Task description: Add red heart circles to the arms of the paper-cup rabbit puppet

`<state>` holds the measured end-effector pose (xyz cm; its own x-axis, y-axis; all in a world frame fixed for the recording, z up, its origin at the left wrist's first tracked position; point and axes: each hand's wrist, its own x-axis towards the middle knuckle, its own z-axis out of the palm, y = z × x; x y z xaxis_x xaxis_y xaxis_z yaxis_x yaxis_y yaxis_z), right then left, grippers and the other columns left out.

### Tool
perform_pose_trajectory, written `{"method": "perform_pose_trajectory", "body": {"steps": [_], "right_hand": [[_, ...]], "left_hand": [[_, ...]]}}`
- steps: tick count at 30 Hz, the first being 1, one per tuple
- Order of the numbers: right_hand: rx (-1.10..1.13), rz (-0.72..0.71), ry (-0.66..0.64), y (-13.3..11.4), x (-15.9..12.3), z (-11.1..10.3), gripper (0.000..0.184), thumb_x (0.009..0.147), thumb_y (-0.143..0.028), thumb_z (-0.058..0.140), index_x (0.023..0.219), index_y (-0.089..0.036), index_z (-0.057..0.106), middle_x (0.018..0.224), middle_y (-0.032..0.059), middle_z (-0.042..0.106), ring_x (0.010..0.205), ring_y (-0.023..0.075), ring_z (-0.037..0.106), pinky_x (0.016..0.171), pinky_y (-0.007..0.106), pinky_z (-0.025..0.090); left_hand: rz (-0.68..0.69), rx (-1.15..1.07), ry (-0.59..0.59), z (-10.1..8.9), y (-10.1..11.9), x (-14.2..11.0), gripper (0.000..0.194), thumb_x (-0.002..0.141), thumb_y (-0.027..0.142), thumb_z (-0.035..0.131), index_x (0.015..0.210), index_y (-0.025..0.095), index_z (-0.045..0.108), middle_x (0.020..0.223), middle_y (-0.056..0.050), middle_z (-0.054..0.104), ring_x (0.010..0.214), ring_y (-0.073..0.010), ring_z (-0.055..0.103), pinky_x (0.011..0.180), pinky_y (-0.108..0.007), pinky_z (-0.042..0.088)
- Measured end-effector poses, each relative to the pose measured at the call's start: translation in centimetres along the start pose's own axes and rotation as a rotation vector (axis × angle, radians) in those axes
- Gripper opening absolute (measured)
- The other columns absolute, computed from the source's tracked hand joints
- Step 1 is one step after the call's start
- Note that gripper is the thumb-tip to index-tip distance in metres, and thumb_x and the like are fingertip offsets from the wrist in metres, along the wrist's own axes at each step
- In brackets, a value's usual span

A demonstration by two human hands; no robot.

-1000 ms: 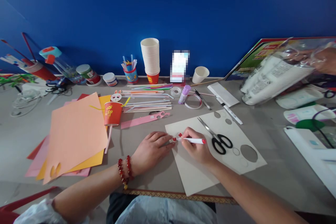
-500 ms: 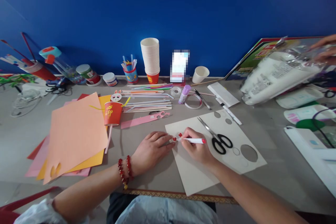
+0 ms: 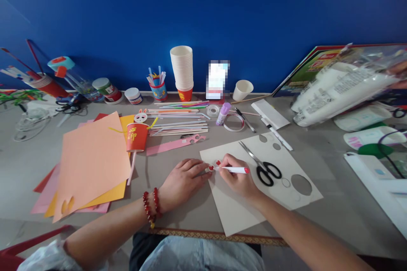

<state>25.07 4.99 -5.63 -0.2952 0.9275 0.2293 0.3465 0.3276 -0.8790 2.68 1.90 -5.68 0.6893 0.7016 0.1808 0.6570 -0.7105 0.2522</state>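
Observation:
My right hand (image 3: 237, 175) is closed round a red marker (image 3: 237, 170) with a white barrel and a red end, its tip down at a small white paper cutout (image 3: 218, 163) bearing a red heart-like mark. The fingertips of my left hand (image 3: 184, 180) hold the cutout's left side, beside a second red mark. Fingers partly hide the cutout's outline. Under my right hand lies a sheet of white card (image 3: 229, 216) with round holes. Black-handled scissors (image 3: 260, 165) rest on the card, right of my right hand.
Coloured paper sheets (image 3: 95, 156) and a decorated red cup (image 3: 136, 136) lie at left. Straws (image 3: 181, 127), a purple glue stick (image 3: 223, 114) and stacked paper cups (image 3: 182, 67) are behind my hands. At right, another person's hand (image 3: 399, 69) touches bagged white cups (image 3: 337, 93).
At the right, the other person's hand has shifted right and the plastic bag has moved slightly. My hands and the marker stay in nearly the same place.

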Motion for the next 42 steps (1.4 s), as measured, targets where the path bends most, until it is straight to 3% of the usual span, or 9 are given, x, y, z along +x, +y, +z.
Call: {"method": "perform_pose_trajectory", "body": {"steps": [21, 26, 32, 42], "right_hand": [[-0.068, 0.019, -0.081, 0.15, 0.11, 0.23, 0.016, 0.085, -0.021, 0.052, 0.069, -0.022, 0.047, 0.061, -0.0039, 0.051, 0.053, 0.0119, 0.042, 0.052, 0.024, 0.033], [-0.031, 0.021, -0.035, 0.12, 0.05, 0.11, 0.017, 0.085, -0.021, 0.054, 0.069, -0.022, 0.047, 0.058, -0.0055, 0.046, 0.05, 0.0111, 0.038, 0.05, 0.024, 0.03], [0.058, 0.053, 0.025, 0.24, -0.02, 0.07, 0.019, 0.086, -0.021, 0.054, 0.069, -0.022, 0.047, 0.06, -0.0047, 0.05, 0.051, 0.0107, 0.039, 0.048, 0.023, 0.03], [-0.004, 0.018, 0.034, -0.52, 0.16, 0.0, 0.018, 0.082, -0.018, 0.052, 0.065, -0.022, 0.046, 0.056, -0.0061, 0.044, 0.049, 0.0103, 0.035, 0.049, 0.024, 0.029]], "left_hand": [[-0.002, 0.022, 0.005, 0.25, -0.01, 0.0, 0.036, 0.099, 0.027, 0.051, 0.135, 0.027, 0.056, 0.137, -0.005, 0.06, 0.126, -0.0227, 0.051, 0.105, -0.042, 0.044], [0.0, 0.024, 0.001, 0.24, -0.06, -0.02, 0.037, 0.098, 0.026, 0.052, 0.135, 0.027, 0.056, 0.137, -0.005, 0.06, 0.126, -0.023, 0.051, 0.105, -0.042, 0.044], [0.0, 0.011, -0.01, -0.06, 0.02, 0.01, 0.038, 0.1, 0.025, 0.048, 0.137, 0.027, 0.054, 0.138, -0.004, 0.059, 0.127, -0.0227, 0.05, 0.106, -0.042, 0.042], [0.005, 0.003, -0.012, 0.04, -0.08, -0.04, 0.036, 0.1, 0.026, 0.047, 0.136, 0.027, 0.055, 0.139, -0.004, 0.058, 0.127, -0.0233, 0.05, 0.107, -0.042, 0.042]]}}
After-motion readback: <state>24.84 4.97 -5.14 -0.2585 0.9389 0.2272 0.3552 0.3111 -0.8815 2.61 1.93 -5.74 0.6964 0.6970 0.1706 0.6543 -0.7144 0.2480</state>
